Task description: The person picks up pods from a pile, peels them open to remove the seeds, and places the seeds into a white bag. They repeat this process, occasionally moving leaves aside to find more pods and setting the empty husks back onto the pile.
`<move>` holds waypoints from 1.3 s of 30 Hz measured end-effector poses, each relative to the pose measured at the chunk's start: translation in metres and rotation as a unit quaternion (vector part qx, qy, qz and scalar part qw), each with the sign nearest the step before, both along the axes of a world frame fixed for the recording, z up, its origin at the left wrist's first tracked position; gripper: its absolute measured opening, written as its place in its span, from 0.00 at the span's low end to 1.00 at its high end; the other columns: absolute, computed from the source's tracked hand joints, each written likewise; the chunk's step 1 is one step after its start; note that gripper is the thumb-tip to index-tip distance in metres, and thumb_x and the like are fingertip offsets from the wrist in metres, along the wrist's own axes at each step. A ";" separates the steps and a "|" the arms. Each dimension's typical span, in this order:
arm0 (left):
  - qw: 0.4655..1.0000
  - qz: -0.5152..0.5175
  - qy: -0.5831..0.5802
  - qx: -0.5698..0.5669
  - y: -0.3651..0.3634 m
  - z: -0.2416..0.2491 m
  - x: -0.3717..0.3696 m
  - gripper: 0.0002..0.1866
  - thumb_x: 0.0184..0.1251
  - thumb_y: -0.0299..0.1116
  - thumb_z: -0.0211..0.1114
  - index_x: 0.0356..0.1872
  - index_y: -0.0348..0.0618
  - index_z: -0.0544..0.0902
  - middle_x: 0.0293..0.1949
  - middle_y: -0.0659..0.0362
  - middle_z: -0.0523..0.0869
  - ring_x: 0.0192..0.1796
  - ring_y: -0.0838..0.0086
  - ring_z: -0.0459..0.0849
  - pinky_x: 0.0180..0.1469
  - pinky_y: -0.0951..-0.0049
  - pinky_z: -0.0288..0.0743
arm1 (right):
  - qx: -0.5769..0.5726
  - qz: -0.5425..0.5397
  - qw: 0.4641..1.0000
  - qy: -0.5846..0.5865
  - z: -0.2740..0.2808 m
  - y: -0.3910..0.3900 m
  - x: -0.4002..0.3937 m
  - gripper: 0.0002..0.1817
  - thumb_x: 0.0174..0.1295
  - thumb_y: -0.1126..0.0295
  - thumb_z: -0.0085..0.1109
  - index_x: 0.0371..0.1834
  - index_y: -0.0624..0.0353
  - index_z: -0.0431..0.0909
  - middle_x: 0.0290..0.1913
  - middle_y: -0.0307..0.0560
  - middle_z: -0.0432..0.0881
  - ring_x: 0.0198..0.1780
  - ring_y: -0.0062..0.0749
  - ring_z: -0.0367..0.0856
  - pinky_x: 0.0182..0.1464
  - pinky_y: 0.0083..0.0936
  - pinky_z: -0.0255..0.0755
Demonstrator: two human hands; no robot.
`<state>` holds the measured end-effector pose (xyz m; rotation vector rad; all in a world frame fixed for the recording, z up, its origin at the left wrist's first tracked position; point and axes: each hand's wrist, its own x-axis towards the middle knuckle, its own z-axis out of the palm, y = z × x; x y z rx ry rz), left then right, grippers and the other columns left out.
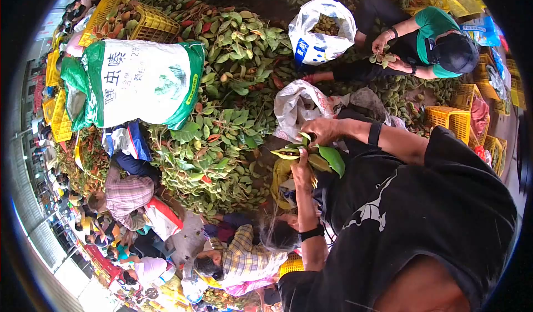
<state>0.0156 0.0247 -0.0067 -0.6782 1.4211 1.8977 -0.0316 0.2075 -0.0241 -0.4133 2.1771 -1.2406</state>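
My left hand (302, 172) is closed round a leafy sprig, with a broad green leaf (332, 160) sticking out on one side. A yellowish-green piece like a split pod (285, 154), dark inside, points out past the thumb. Close beside it, my right hand (322, 130) has its fingers pressed together at the sprig's upper leaves; what they pinch is hidden. Just beyond my right hand lies an open white plastic sack (297, 109). A large heap of leafy green cuttings (214, 159) spreads in front of both hands.
A full white-and-green sack (145, 84) lies on the heap. An open white bag (323, 31) holds small brownish pieces. A co-worker in a green shirt (436, 23) handles leaves nearby. Yellow crates (449, 120) stand beside me. Other people sit around the heap, including one in yellow plaid (250, 256).
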 end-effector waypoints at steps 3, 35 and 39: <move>0.997 -0.069 -0.011 -0.046 -0.002 0.000 -0.001 0.25 0.68 0.49 0.61 0.44 0.30 0.79 0.38 0.56 0.81 0.38 0.73 0.78 0.42 0.74 0.72 | 0.033 -0.007 0.999 -0.009 0.000 -0.005 0.005 0.29 0.51 0.57 0.66 0.56 0.56 0.75 0.58 0.54 0.74 0.55 0.50 0.76 0.57 0.37 0.70; 0.951 -0.248 0.090 -0.161 -0.008 0.007 -0.028 0.28 0.72 0.42 0.55 0.67 0.37 0.63 0.56 0.50 0.77 0.54 0.67 0.75 0.57 0.70 0.67 | -0.106 -0.128 0.965 -0.204 -0.009 0.011 -0.021 0.34 0.58 0.46 0.61 0.61 0.61 0.71 0.50 0.46 0.80 0.51 0.38 0.79 0.57 0.30 0.70; 0.975 -0.195 0.092 -0.057 -0.011 0.008 -0.029 0.22 0.73 0.34 0.54 0.64 0.37 0.67 0.53 0.53 0.79 0.51 0.73 0.76 0.53 0.74 0.69 | -0.097 -0.109 0.973 -0.179 0.014 0.002 -0.016 0.40 0.54 0.39 0.62 0.59 0.62 0.74 0.51 0.50 0.81 0.54 0.38 0.78 0.55 0.32 0.71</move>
